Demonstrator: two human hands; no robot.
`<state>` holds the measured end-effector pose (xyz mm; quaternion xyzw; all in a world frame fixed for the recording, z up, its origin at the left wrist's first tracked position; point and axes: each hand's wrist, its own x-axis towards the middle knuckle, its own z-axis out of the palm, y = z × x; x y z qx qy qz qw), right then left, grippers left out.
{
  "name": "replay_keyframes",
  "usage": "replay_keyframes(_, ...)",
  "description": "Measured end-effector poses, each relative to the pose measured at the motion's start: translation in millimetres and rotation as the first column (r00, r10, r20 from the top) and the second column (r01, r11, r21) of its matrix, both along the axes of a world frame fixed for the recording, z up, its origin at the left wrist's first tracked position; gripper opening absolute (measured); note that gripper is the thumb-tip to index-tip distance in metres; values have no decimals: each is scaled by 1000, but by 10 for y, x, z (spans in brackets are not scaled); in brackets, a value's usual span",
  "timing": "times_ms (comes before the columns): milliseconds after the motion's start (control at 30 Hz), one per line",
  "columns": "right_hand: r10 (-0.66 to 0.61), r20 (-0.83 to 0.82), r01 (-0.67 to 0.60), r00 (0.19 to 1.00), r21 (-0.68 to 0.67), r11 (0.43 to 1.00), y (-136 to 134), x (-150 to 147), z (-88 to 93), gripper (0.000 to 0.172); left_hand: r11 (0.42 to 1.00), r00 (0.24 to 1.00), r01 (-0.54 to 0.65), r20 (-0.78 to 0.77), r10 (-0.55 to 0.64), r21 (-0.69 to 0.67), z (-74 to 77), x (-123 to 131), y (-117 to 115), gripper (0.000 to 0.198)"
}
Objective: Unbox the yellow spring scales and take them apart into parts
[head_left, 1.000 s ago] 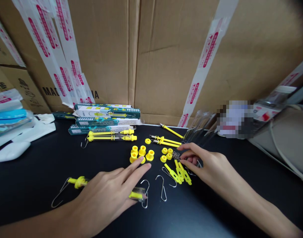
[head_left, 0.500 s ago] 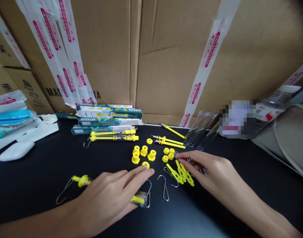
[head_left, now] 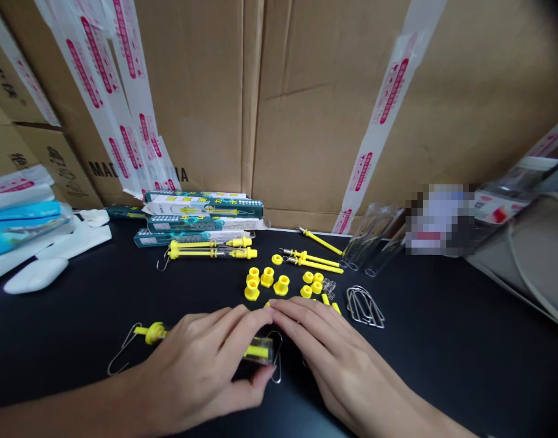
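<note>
My left hand closes around a clear plastic tube with a yellow rod inside, its thumb under the tube's end. A wire hook sticks out beyond that end. My right hand lies flat and holds nothing, its fingertips meeting those of my left hand. Yellow plastic caps stand just above my fingertips, with a small coil spring to their right. Yellow flat pieces are mostly hidden under my right hand. A bundle of wire hooks lies beyond it.
Two assembled yellow spring scales lie near teal-and-white boxes. Clear tubes lean at the back right. White packets lie on the black table at left. Taped cardboard cartons form a wall behind.
My right hand has moved left to meet my left hand, and a gathered bundle of wire hooks now lies to its right. My left hand has closed further around the tube.
</note>
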<state>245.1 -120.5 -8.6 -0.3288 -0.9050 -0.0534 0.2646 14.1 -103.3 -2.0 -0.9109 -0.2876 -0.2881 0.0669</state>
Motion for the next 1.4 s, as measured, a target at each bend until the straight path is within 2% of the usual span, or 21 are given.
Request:
replay_keyframes(167,-53,-45,49,998,-98,994,100,-73,-8,33,999,999,34,21,-34,-10,28,52,-3,25)
replay_keyframes(367,-20,-119,3,993,-143,990,66,-67,-32,21,999,999,41,3,-41,4,27,59,21,15)
replay_keyframes(500,-31,-241,-7,970,-155,988,117,-3,-2,17,999,999,45,-10,-45,-9,18,36,14,12)
replay_keyframes(600,-124,-267,101,956,-99,990,211,93,47,17,1000,999,25,-22,-25,-6,23,26,0,15)
replay_keyframes(700,-237,-212,222,948,-90,971,310,192,70,16,999,999,-17,-37,15,-52,29,22,-3,15)
replay_keyframes(800,-264,-163,256,951,-66,964,377,250,69,19,995,997,-53,-53,48,-83,27,21,6,13)
replay_keyframes(900,-231,-85,230,969,-28,973,417,260,75,24,993,994,-88,-73,82,-78,16,22,7,20)
replay_keyframes(1000,-191,-25,190,981,-53,980,429,223,87,25,988,986,-140,-95,134,-58,0,18,-12,31)
replay_keyframes(1133,-152,-25,148,988,-120,982,403,105,92,25,987,981,-153,-129,145,-49,-16,7,-35,39)
replay_keyframes(1233,-119,-14,117,993,-113,987,410,17,101,26,989,978,-143,-162,135,-42,-18,7,-27,48)
replay_keyframes(1400,-133,-18,131,991,-70,989,625,19,166,25,983,953,-177,-259,159,-46,-1,40,-10,57)
